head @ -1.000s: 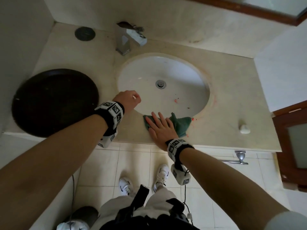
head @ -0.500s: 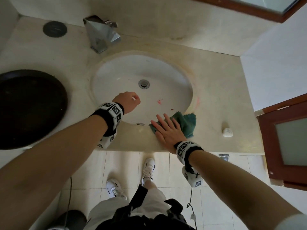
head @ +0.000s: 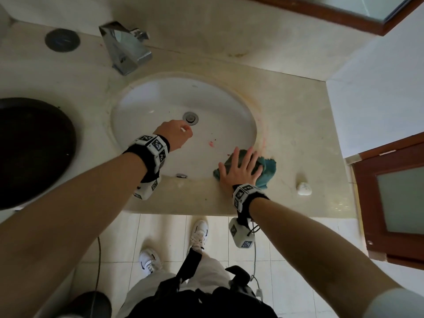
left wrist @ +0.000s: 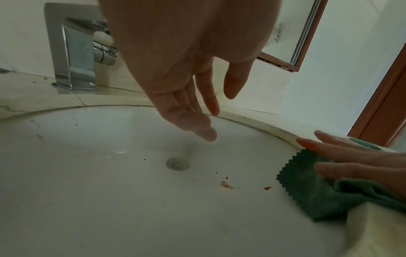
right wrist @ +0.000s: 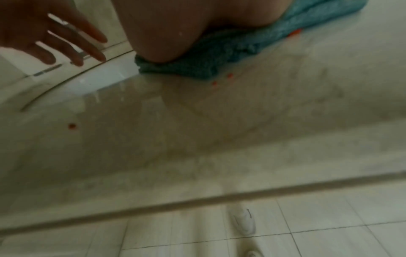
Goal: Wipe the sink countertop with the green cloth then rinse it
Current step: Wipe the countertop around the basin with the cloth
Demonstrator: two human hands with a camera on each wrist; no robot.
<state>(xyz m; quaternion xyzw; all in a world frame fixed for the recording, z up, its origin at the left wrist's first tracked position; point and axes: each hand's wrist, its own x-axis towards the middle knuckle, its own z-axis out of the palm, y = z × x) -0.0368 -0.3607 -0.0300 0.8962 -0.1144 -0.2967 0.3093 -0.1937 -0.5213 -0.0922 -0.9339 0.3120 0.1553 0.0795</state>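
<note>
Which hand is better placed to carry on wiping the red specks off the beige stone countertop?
Right. The right hand lies flat on the green cloth at the white basin's rim, with red specks beside it on the beige stone countertop. The left hand hangs empty over the basin.

Green cloth (head: 266, 167): crumpled, zigzag-cut edge, lying on the tabletop (head: 298, 125) at the sink's (head: 160, 99) right front rim, one corner overhanging the basin. Tabletop: beige marble, pinkish smear along the rim beside the cloth, small red specks near it. Sink: white oval, red flecks inside.
</note>
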